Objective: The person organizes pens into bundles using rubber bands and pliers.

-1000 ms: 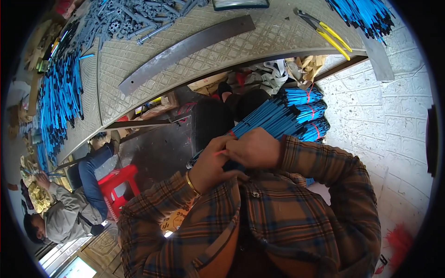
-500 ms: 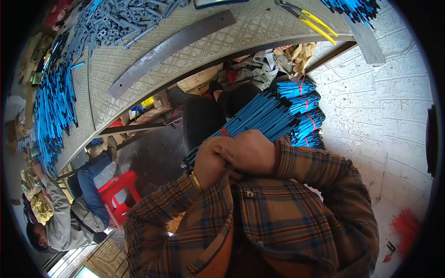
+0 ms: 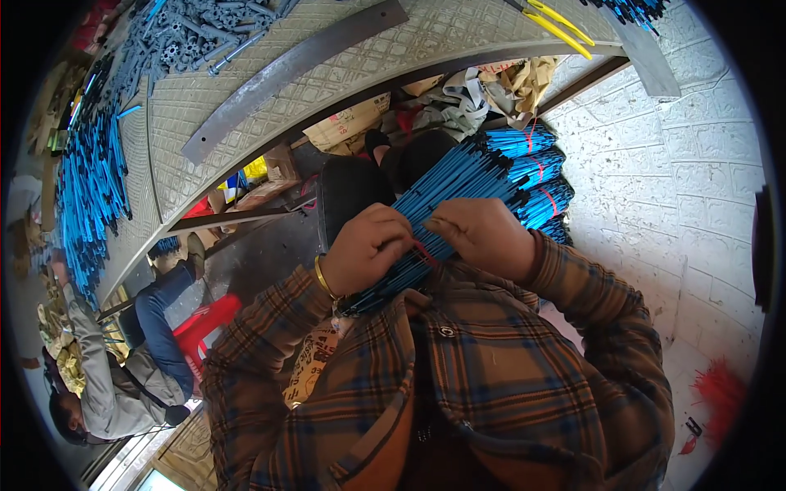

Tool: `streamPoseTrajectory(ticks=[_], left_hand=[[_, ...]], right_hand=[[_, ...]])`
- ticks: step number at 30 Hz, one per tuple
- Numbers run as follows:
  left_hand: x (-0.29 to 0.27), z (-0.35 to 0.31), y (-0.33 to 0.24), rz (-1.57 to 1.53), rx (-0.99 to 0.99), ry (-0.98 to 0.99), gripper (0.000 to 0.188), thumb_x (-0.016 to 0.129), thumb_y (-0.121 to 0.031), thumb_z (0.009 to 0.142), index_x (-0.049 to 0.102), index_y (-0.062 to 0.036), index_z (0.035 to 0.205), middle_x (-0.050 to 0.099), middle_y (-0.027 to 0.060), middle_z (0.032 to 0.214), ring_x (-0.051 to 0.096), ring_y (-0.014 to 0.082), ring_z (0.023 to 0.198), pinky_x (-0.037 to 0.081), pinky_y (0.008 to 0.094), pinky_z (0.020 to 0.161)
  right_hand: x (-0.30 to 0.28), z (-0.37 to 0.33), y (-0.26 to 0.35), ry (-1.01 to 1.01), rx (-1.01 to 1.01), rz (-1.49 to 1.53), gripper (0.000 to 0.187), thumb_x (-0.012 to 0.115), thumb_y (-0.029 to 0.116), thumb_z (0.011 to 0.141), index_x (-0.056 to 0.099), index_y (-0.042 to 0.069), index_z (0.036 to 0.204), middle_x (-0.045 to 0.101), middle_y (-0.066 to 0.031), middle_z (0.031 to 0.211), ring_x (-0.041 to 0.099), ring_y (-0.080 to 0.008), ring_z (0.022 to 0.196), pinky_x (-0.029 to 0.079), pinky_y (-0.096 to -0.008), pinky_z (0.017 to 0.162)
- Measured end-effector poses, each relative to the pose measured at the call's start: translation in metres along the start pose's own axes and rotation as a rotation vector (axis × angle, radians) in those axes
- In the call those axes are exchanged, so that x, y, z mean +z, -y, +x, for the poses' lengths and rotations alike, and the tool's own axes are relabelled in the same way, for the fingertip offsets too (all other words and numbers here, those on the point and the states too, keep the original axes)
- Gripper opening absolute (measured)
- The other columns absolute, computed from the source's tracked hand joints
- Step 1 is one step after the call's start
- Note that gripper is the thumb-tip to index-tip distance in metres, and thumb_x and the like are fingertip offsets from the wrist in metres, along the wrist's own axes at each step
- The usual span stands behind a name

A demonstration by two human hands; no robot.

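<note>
Head view: the left hand (image 3: 367, 250) sits with its back up and wrist nearly straight, fingers curled inward and aimed toward 2 o'clock, the thumb tucked in under the forefinger. The right hand (image 3: 487, 237) faces it, wrist bent, fingers pointing to 10 o'clock, thumb and fingertips drawn close together. A short gap parts the two sets of fingertips. Both grips are nearly closed; whether either one pinches anything, I cannot tell.

Just below that gap, a red tie (image 3: 425, 252) shows against a bundle of thin blue rods (image 3: 450, 180) with black ends. The bundle lies under the hands at the person's lap, slanting from 1 o'clock down to 7 o'clock. The left forearm rises from 7 o'clock, a gold bangle (image 3: 322, 277) at its wrist; the right elbow is bent out at 4 o'clock, its forearm running up and inward.

Farther out, tied blue bundles (image 3: 536, 172) are stacked at 2 o'clock, near the white wall (image 3: 639, 204). Across the table (image 3: 426, 41), a metal strip (image 3: 286, 72) lies at 11 o'clock, yellow-handled pliers (image 3: 558, 31) at 1, grey parts (image 3: 184, 37) heaped toward 10 and 11, and loose blue rods (image 3: 90, 176) between 9 and 10. At 8 o'clock are a red stool (image 3: 196, 327) and a co-worker (image 3: 106, 393) in grey.
</note>
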State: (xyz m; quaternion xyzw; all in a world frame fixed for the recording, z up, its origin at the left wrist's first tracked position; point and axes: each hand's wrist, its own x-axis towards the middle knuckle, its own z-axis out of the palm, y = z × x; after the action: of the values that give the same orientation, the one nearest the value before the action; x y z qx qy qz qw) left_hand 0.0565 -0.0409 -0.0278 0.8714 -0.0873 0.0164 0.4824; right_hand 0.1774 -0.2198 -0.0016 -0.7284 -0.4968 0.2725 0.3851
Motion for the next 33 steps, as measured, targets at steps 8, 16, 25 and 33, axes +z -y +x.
streamPoseTrajectory(ticks=[8, 16, 25, 33], left_hand=[[-0.002, -0.001, 0.015, -0.600, -0.351, 0.156, 0.011, 0.056, -0.012, 0.085, 0.060, -0.0020, 0.082, 0.057, 0.0025, 0.083, 0.052, 0.0097, 0.077, 0.042, 0.0242, 0.075], [0.004, -0.006, 0.011, -0.974, -0.617, -0.008, 0.013, 0.055, -0.014, 0.086, 0.059, -0.0024, 0.084, 0.056, 0.0004, 0.082, 0.050, 0.0070, 0.077, 0.041, 0.0226, 0.076], [0.005, -0.012, 0.008, -0.932, -0.534, -0.042, 0.013, 0.053, -0.013, 0.086, 0.059, -0.0014, 0.084, 0.056, 0.0005, 0.083, 0.050, 0.0078, 0.078, 0.040, 0.0231, 0.077], [0.007, -0.014, 0.013, -0.950, -0.525, -0.028, 0.014, 0.053, -0.013, 0.087, 0.059, -0.0008, 0.085, 0.055, 0.0009, 0.083, 0.050, 0.0078, 0.081, 0.040, 0.0235, 0.079]], right_hand=[[0.018, -0.014, 0.013, 0.215, 0.077, 0.116, 0.019, 0.051, 0.020, 0.085, 0.055, 0.003, 0.077, 0.055, -0.0123, 0.068, 0.057, -0.0295, 0.063, 0.045, -0.0374, 0.055], [0.027, -0.010, 0.015, 0.280, -0.056, -0.220, 0.020, 0.049, 0.023, 0.085, 0.056, 0.006, 0.080, 0.058, -0.0114, 0.072, 0.058, -0.0304, 0.063, 0.046, -0.0382, 0.054], [0.013, 0.009, 0.023, 0.109, 0.020, -0.373, 0.020, 0.055, 0.027, 0.082, 0.057, 0.007, 0.077, 0.055, -0.0099, 0.064, 0.057, -0.0288, 0.057, 0.044, -0.0382, 0.050], [0.027, 0.008, 0.021, 0.200, -0.049, -0.406, 0.019, 0.057, 0.026, 0.079, 0.056, 0.008, 0.075, 0.055, -0.0073, 0.063, 0.057, -0.0262, 0.058, 0.042, -0.0381, 0.050]])
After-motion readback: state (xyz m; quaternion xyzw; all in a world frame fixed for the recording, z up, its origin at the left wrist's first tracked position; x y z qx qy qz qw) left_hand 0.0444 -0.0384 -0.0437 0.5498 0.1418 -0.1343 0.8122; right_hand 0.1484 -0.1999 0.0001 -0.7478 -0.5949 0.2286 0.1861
